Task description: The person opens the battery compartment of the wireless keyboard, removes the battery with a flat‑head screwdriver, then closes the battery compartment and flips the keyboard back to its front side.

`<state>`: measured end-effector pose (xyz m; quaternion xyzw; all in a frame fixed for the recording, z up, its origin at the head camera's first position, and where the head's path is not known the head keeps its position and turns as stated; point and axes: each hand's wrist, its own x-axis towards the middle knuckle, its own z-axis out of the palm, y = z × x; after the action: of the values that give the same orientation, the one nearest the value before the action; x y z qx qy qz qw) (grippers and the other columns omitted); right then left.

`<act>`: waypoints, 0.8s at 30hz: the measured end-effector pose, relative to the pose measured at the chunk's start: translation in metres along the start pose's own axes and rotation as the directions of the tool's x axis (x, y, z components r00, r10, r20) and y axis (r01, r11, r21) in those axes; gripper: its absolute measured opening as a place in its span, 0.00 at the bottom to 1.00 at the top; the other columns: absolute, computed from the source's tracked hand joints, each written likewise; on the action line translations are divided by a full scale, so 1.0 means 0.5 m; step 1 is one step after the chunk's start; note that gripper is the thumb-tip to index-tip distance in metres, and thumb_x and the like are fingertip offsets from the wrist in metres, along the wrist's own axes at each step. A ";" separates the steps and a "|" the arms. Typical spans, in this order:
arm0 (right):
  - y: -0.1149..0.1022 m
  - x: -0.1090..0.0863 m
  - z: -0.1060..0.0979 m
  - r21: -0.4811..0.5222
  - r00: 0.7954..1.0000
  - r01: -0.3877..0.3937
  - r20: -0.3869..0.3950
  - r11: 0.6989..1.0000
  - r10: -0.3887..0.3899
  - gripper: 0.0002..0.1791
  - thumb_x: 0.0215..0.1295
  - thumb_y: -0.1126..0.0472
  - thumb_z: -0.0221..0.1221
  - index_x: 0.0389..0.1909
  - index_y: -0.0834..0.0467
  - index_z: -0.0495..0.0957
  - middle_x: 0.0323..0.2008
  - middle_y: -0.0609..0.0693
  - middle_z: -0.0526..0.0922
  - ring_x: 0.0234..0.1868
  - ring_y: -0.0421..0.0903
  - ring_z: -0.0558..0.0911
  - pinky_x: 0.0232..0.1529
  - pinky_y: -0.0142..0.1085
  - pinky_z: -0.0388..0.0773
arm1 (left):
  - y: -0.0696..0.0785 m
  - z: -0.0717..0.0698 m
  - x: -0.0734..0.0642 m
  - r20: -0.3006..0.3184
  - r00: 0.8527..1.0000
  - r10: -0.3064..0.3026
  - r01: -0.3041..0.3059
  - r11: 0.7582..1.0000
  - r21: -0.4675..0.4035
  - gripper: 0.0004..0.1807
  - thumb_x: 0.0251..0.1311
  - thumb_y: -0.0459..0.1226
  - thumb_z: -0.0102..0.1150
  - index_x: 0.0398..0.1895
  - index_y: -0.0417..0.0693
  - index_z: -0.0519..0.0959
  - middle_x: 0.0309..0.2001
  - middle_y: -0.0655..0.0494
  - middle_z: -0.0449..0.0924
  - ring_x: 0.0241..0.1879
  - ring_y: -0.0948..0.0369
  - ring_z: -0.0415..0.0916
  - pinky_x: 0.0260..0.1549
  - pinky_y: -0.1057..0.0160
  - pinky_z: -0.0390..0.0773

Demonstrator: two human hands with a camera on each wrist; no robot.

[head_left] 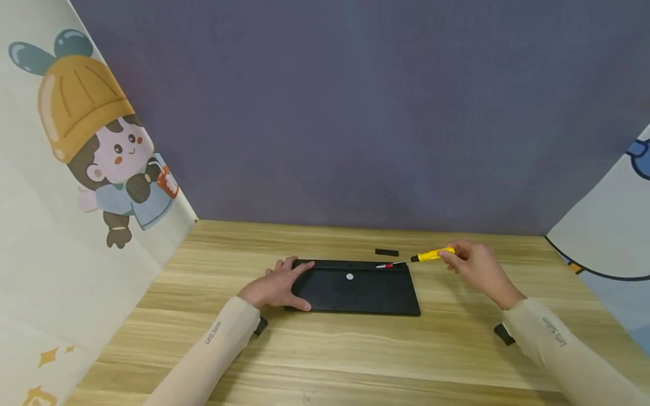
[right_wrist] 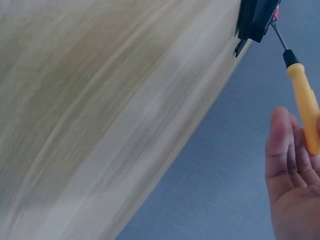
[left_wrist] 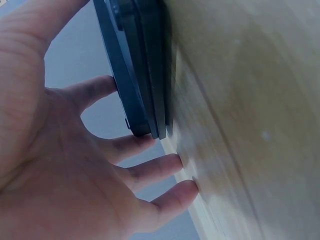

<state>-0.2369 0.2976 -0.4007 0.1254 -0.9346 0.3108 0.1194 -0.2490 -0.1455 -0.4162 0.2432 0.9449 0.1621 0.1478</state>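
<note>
A black keyboard (head_left: 363, 293) lies underside up on the table, a round white sticker near its middle. My left hand (head_left: 278, 286) spreads over its left end, thumb at the near edge and index finger on the far part. In the left wrist view the fingers (left_wrist: 150, 170) are fairly straight, some touching the keyboard's end (left_wrist: 135, 85) and others the tabletop. My right hand (head_left: 476, 265) holds a yellow-handled screwdriver (head_left: 430, 255) by the handle's end. Its shaft slants down to a small red and silver battery (head_left: 388, 265) along the keyboard's far edge.
A small black strip-shaped cover (head_left: 387, 252) lies on the wooden table (head_left: 325, 361) just behind the keyboard. A dark grey panel (head_left: 365, 124) rises at the table's back edge. Printed light-coloured walls (head_left: 30, 225) stand to both sides.
</note>
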 end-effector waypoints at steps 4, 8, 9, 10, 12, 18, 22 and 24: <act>-0.005 0.001 -0.001 -0.032 1.000 0.009 -0.024 0.999 -0.009 0.17 0.67 0.47 0.55 0.39 0.58 0.79 0.22 0.51 0.79 0.16 0.44 0.71 0.12 0.34 0.64 | 0.000 -0.001 0.000 0.000 1.000 0.001 -0.001 1.000 0.003 0.53 0.46 0.59 0.68 0.74 0.63 0.52 0.72 0.40 0.44 0.68 0.38 0.43 0.57 0.32 0.49; -0.009 -0.001 0.001 -0.037 0.995 0.050 -0.083 0.998 -0.053 0.13 0.68 0.53 0.56 0.42 0.60 0.78 0.25 0.51 0.81 0.18 0.44 0.73 0.15 0.33 0.67 | 0.000 -0.001 0.001 0.000 1.000 0.001 -0.001 1.000 0.010 0.53 0.46 0.59 0.68 0.74 0.62 0.52 0.71 0.40 0.44 0.68 0.38 0.44 0.57 0.32 0.50; -0.009 -0.002 0.001 -0.034 0.993 0.061 -0.098 0.998 -0.064 0.12 0.68 0.56 0.57 0.43 0.61 0.77 0.27 0.52 0.81 0.20 0.45 0.75 0.16 0.33 0.69 | 0.001 -0.001 0.001 0.000 1.000 0.002 -0.002 1.000 0.010 0.53 0.46 0.59 0.68 0.74 0.62 0.52 0.71 0.40 0.44 0.68 0.38 0.44 0.57 0.32 0.50; -0.008 -0.003 0.001 -0.032 0.991 0.073 -0.112 0.997 -0.076 0.11 0.67 0.58 0.57 0.44 0.62 0.77 0.28 0.52 0.82 0.23 0.46 0.77 0.18 0.32 0.71 | 0.001 -0.001 0.001 0.000 1.000 0.002 -0.002 1.000 0.009 0.53 0.46 0.59 0.68 0.74 0.62 0.52 0.71 0.39 0.44 0.68 0.38 0.44 0.57 0.32 0.50; -0.006 -0.005 0.000 -0.030 0.987 0.091 -0.134 0.995 -0.094 0.10 0.66 0.61 0.58 0.44 0.62 0.76 0.31 0.53 0.83 0.27 0.49 0.80 0.22 0.32 0.74 | 0.001 -0.001 0.001 0.002 1.000 0.003 -0.003 1.000 0.004 0.53 0.46 0.59 0.68 0.74 0.62 0.52 0.71 0.39 0.44 0.68 0.38 0.44 0.57 0.32 0.50; 0.000 -0.015 -0.008 -0.048 0.977 0.103 -0.183 0.994 -0.110 0.10 0.63 0.64 0.61 0.44 0.62 0.76 0.33 0.55 0.83 0.28 0.48 0.80 0.24 0.31 0.74 | -0.001 0.000 0.001 0.002 1.000 0.007 -0.007 1.000 -0.001 0.53 0.46 0.59 0.68 0.74 0.62 0.52 0.71 0.39 0.44 0.68 0.38 0.44 0.57 0.32 0.49; 0.007 -0.023 -0.012 -0.064 0.981 0.071 -0.177 0.995 -0.081 0.11 0.62 0.64 0.62 0.44 0.62 0.77 0.32 0.55 0.83 0.27 0.48 0.80 0.22 0.32 0.74 | -0.001 0.000 0.001 0.004 1.000 0.005 -0.005 1.000 -0.002 0.53 0.46 0.59 0.69 0.74 0.62 0.52 0.72 0.39 0.44 0.68 0.38 0.43 0.57 0.32 0.49; 0.011 -0.028 -0.012 -0.080 0.985 0.046 -0.163 0.996 -0.059 0.11 0.62 0.64 0.63 0.43 0.63 0.77 0.32 0.56 0.83 0.27 0.48 0.80 0.22 0.33 0.74 | -0.001 0.000 0.001 0.004 1.000 0.004 -0.004 1.000 -0.003 0.53 0.45 0.58 0.69 0.74 0.63 0.52 0.72 0.39 0.44 0.68 0.38 0.43 0.57 0.32 0.49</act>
<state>-0.2247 0.3078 -0.4031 0.1192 -0.9289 0.2813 0.2095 -0.2499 -0.1457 -0.4164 0.2450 0.9439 0.1630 0.1496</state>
